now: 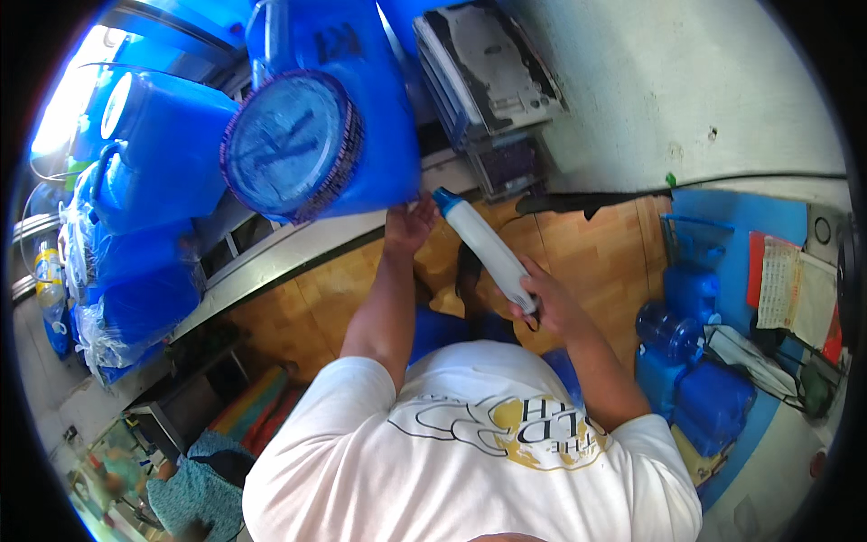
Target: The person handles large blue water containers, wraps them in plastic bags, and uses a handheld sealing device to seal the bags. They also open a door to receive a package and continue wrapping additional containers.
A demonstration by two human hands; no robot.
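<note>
A large blue plastic water container [379, 108] lies before me with its round cap [288, 146] facing me. A dark printed band wraps the cap's rim, and marker strokes cross its face. My left hand [412, 223] is at the container's lower right corner, fingers bent; whether they grip it is hard to see. In my right hand [547, 298] is a white tube-shaped heat gun [484, 247], grasped at its vented rear end. Its blue nozzle [445, 198] points up and left, close to my left fingers and apart from the cap.
More blue containers [162, 129], some wrapped in clear plastic [101, 339], stand at left beside a metal-edged counter [271, 247]. A worn stacked metal unit [491, 68] sits at top right. Blue jugs [711, 406] and a round bottle [667, 332] crowd the right. A person [196, 488] is lower left.
</note>
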